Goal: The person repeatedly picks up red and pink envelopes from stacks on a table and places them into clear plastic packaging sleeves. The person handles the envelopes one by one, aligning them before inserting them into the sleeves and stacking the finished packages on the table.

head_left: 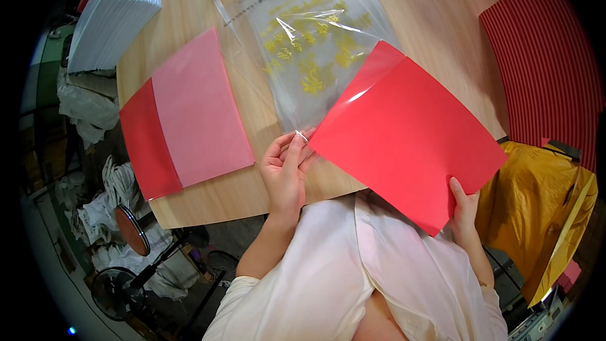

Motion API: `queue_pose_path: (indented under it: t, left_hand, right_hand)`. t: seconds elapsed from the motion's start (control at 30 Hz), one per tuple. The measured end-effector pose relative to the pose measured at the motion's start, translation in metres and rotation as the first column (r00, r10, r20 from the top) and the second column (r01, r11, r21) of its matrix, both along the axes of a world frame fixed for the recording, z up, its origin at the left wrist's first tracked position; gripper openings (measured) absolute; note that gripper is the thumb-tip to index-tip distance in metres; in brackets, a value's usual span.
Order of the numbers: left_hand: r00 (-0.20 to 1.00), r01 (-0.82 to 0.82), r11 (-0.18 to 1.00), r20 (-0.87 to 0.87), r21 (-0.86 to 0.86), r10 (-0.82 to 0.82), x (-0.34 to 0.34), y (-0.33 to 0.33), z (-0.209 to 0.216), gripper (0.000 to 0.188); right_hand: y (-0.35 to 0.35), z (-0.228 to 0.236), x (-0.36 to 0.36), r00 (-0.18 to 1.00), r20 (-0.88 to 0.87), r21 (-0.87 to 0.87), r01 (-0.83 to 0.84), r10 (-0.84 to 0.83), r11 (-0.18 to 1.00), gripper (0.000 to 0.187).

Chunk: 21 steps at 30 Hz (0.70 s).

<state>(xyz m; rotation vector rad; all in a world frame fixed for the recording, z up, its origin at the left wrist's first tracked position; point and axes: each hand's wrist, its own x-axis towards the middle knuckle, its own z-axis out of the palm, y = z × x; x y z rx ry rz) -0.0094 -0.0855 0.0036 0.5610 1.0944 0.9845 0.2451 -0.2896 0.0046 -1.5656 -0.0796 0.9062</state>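
Observation:
My left hand (286, 167) is closed at the thumb and forefinger, pinching the near edge of a clear plastic bag (268, 38) with yellow printing. That bag lies on top of several more flat bags. A red folder or stack of red sheets (410, 132) is tilted across the table's front edge, its lower right corner gripped by my right hand (465, 207), thumb on top. My other right fingers are hidden beneath. The red piece's far left edge overlaps the bag and has a glossy strip; I cannot tell whether it is inside the plastic.
A pink stack with a dark red band (202, 110) lies left on the wooden table (454, 31). White-edged stacked folders (120, 12) stand far left, a tall red-striped stack (546, 63) far right. Yellow sheeting (536, 208) hangs at right; a round-headed stand (132, 230) is below left.

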Motion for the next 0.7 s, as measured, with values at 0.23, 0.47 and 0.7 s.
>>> queue_pose_path:
  t: [0.23, 0.47, 0.7]
  left_hand:
    - [1.000, 0.012, 1.000, -0.028, -0.007, -0.012, 0.002, 0.000, -0.001, 0.020]
    - [0.993, 0.028, 1.000, -0.119, -0.004, -0.028, 0.002, 0.006, -0.010, 0.018]
    - [0.984, 0.124, 0.992, -0.133, 0.012, -0.122, 0.000, 0.005, -0.012, 0.027]
  right_hand:
    - [-0.001, -0.002, 0.000, 0.999, -0.019, 0.004, -0.025, 0.025, 1.000, 0.039]
    - [-0.005, -0.001, 0.004, 0.997, 0.050, -0.024, -0.051, 0.052, 0.998, 0.041]
    - [0.010, 0.014, 0.005, 0.921, -0.383, -0.001, -0.073, 0.067, 0.997, 0.041]
